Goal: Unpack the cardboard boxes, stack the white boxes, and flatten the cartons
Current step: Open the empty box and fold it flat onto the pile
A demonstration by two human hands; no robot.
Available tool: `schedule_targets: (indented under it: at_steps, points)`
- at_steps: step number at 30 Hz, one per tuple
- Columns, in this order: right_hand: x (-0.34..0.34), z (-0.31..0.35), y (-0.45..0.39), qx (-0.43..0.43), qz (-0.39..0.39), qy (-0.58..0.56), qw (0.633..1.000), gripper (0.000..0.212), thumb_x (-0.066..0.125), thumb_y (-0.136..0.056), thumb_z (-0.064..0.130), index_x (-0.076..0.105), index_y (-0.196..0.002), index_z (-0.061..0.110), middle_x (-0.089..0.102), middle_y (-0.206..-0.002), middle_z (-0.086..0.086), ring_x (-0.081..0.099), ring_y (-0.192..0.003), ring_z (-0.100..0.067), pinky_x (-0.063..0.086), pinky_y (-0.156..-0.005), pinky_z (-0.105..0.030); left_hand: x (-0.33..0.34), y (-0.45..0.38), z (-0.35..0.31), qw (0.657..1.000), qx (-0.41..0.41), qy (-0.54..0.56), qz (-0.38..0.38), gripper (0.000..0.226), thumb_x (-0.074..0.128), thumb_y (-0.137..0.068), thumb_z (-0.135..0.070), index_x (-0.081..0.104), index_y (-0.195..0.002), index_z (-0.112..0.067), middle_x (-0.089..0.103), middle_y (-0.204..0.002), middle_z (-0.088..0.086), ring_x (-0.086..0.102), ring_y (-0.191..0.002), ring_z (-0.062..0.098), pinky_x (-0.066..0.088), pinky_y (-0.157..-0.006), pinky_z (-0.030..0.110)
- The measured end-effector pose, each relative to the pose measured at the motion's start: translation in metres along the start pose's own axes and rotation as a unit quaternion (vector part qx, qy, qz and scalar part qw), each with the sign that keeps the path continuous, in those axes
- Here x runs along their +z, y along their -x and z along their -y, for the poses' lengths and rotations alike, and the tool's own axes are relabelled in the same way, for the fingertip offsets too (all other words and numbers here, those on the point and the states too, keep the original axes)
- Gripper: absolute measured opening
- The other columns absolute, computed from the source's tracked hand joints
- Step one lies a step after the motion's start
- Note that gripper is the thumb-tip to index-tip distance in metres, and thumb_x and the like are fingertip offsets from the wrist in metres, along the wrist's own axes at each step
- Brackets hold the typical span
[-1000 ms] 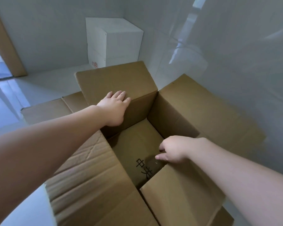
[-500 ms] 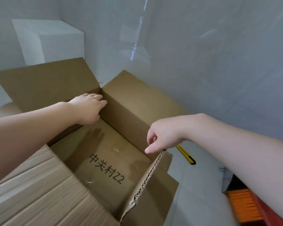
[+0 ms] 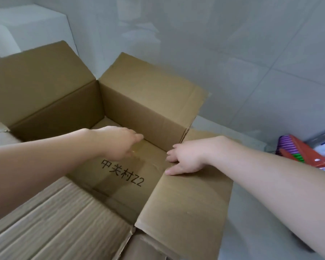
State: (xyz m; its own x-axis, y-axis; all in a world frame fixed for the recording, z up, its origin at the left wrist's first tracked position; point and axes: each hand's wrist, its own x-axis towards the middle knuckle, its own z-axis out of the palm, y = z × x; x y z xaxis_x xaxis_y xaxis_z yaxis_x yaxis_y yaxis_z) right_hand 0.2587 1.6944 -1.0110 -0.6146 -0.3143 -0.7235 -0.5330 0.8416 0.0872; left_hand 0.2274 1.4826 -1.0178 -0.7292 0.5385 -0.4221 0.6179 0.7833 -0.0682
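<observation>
The right hand (image 3: 188,158) spreads its fingers (image 3: 172,172) flat over the rim of the open brown cardboard carton (image 3: 150,109), thumb on the right flap. The left hand (image 3: 120,142) reaches inside, its fingers loosely straight and holding nothing. The carton stands on the floor, a white rectangular box (image 3: 28,30) behind it by the wall.
</observation>
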Motion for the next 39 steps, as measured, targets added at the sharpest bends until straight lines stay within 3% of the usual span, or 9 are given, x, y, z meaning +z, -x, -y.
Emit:
schedule_targets:
  at_steps: [7,12,17,21,25,29,32,35,39]
  points:
    - [0.009,-0.02,-0.006,-0.006,-0.051,0.009,0.999,0.082,0.026,-0.081,0.08,0.038,-0.141,0.025,0.03,-0.151,-0.004,0.017,-0.143,-0.024,0.019,-0.116,-0.046,0.008,0.038,-0.043,0.952,0.136,0.137,0.236,0.046,0.05,-0.091,-0.044,0.046,-0.135,-0.032,0.054,-0.13,-0.013,0.053,-0.114,0.012,0.045,-0.098,0.033]
    - [0.013,-0.023,-0.014,-0.031,-0.083,0.016,0.996,0.081,0.034,-0.08,0.079,0.043,-0.138,0.023,0.041,-0.14,-0.002,0.022,-0.139,-0.019,0.007,-0.12,-0.043,0.014,0.048,-0.059,0.922,0.126,0.127,0.342,0.052,0.059,-0.08,-0.063,0.06,-0.115,-0.024,0.063,-0.1,-0.007,0.054,-0.079,0.008,0.042,-0.068,0.024]
    - [0.012,-0.024,-0.015,-0.032,-0.088,0.002,0.996,0.081,0.036,-0.079,0.08,0.046,-0.136,0.023,0.042,-0.139,-0.001,0.024,-0.138,-0.017,0.006,-0.12,-0.043,0.031,0.047,-0.069,0.949,0.121,0.093,0.277,0.039,0.059,-0.081,-0.055,0.061,-0.085,-0.015,0.058,-0.067,-0.002,0.053,-0.061,0.019,0.044,-0.06,0.031]
    - [0.014,-0.03,-0.017,-0.017,-0.107,-0.013,0.994,0.08,0.033,-0.08,0.079,0.046,-0.136,0.023,0.04,-0.142,-0.001,0.024,-0.14,-0.018,0.007,-0.12,-0.041,0.027,0.045,-0.065,0.964,0.115,0.043,0.236,0.032,0.053,-0.084,-0.041,0.059,-0.078,-0.011,0.053,-0.065,0.003,0.051,-0.061,0.025,0.046,-0.059,0.034]
    - [0.012,-0.04,-0.019,0.027,-0.143,-0.051,0.988,0.074,0.03,-0.087,0.074,0.038,-0.141,0.023,0.041,-0.143,-0.002,0.03,-0.137,-0.02,0.016,-0.117,-0.037,0.019,0.029,-0.025,0.99,0.036,-0.029,0.137,0.021,0.049,-0.087,-0.025,0.061,-0.1,-0.013,0.062,-0.087,0.005,0.061,-0.082,0.028,0.053,-0.073,0.038]
    - [0.007,-0.05,-0.022,0.062,-0.174,-0.113,0.976,0.067,0.03,-0.087,0.072,0.042,-0.136,0.026,0.042,-0.141,0.0,0.039,-0.131,-0.021,0.033,-0.107,-0.038,0.011,0.013,0.019,0.994,-0.088,-0.064,0.024,0.024,0.047,-0.091,-0.013,0.057,-0.111,-0.022,0.049,-0.08,-0.006,0.056,-0.075,0.02,0.045,-0.062,0.031]
    - [0.0,-0.063,-0.021,0.088,-0.284,-0.126,0.946,0.063,0.035,-0.089,0.066,0.047,-0.135,0.025,0.038,-0.141,0.0,0.036,-0.131,-0.021,0.037,-0.105,-0.04,0.01,0.01,0.029,0.995,-0.095,-0.034,0.014,0.03,0.048,-0.091,-0.01,0.055,-0.116,-0.024,0.051,-0.081,-0.007,0.053,-0.072,0.017,0.047,-0.061,0.029]
    - [-0.012,-0.083,-0.021,0.157,-0.412,-0.178,0.88,0.06,0.049,-0.091,0.054,0.043,-0.138,0.018,0.033,-0.142,-0.008,0.033,-0.132,-0.029,0.035,-0.107,-0.043,0.013,0.012,0.033,0.996,-0.087,-0.001,0.025,0.036,0.045,-0.092,-0.013,0.051,-0.126,-0.025,0.059,-0.095,-0.003,0.057,-0.079,0.019,0.051,-0.068,0.031]
    - [-0.035,-0.105,-0.025,0.241,-0.377,-0.245,0.86,0.076,0.057,-0.09,0.045,0.02,-0.15,0.018,0.009,-0.158,-0.013,0.022,-0.142,-0.036,0.027,-0.112,-0.047,0.013,0.021,0.035,0.997,-0.055,0.05,0.032,0.053,0.046,-0.088,-0.02,0.04,-0.139,-0.03,0.062,-0.111,-0.002,0.059,-0.1,0.02,0.051,-0.083,0.034]
